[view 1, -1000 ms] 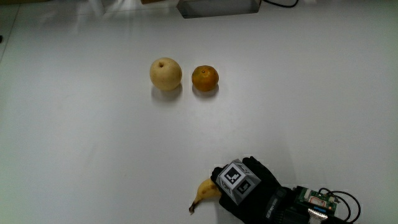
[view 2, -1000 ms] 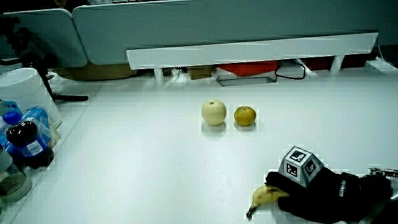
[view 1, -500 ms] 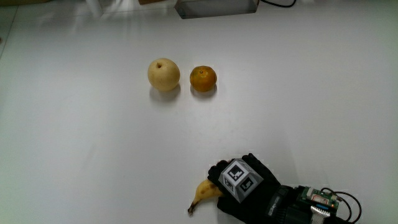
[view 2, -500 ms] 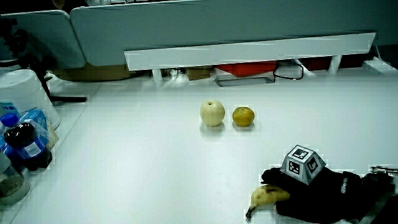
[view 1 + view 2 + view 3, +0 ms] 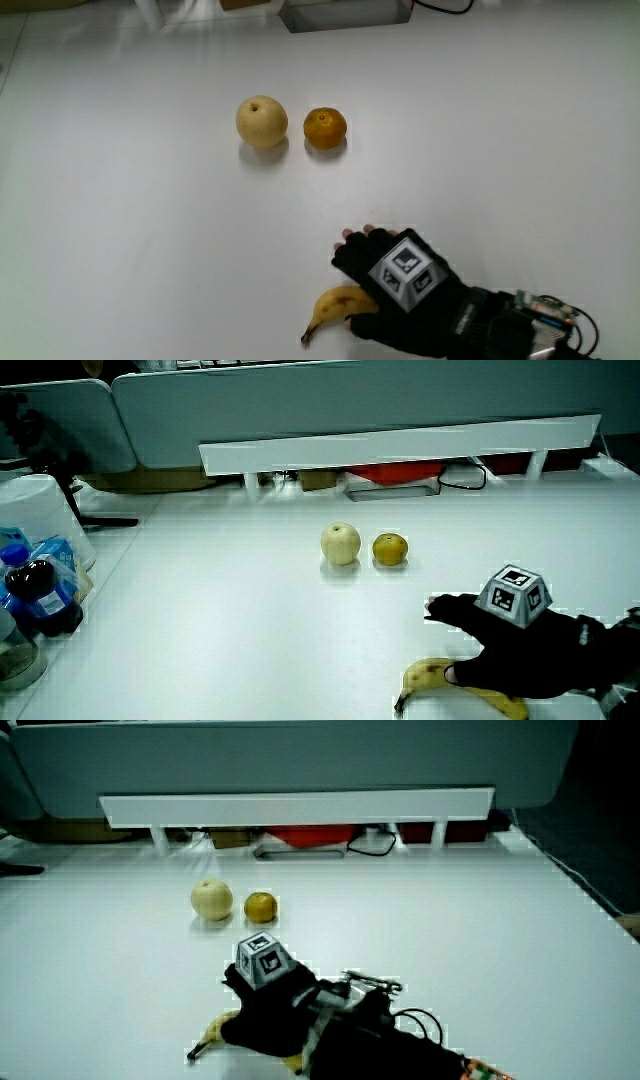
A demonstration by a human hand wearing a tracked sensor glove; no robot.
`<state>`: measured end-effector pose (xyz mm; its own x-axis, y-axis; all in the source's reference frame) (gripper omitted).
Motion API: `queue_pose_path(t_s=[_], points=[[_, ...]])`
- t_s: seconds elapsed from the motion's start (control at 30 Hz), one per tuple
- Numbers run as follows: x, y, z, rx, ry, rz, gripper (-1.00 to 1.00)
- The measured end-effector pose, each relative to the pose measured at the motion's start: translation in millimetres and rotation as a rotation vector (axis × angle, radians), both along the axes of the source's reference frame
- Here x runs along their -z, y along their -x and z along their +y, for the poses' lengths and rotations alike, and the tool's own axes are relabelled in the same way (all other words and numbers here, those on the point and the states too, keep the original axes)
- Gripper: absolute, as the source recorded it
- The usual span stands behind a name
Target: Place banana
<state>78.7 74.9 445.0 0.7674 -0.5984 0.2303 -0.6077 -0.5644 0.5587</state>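
Note:
The yellow banana (image 5: 335,305) lies flat on the white table near the person's edge, its stem tip pointing away from the hand; it shows in both side views (image 5: 430,678) (image 5: 213,1030). The black-gloved hand (image 5: 385,280) hovers just over the banana's thicker end with its fingers spread and nothing in them, as seen in both side views (image 5: 500,645) (image 5: 265,1005). The thumb rests close beside the banana. The glove hides part of the fruit.
A pale pear (image 5: 261,122) and an orange (image 5: 325,129) sit side by side, farther from the person than the banana. Bottles (image 5: 40,595) and a white container (image 5: 35,510) stand at the table's edge. A low partition (image 5: 300,808) borders the table.
The fingers were curled on the banana and have now spread and lifted off it. The banana stays on the table where it was.

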Motion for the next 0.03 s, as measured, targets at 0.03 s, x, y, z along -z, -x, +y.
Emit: queue_pose_path(t_s=[0.03], points=[[-3.1, -5.5, -1.9, 0.009, -0.007, 0.006, -1.0]])
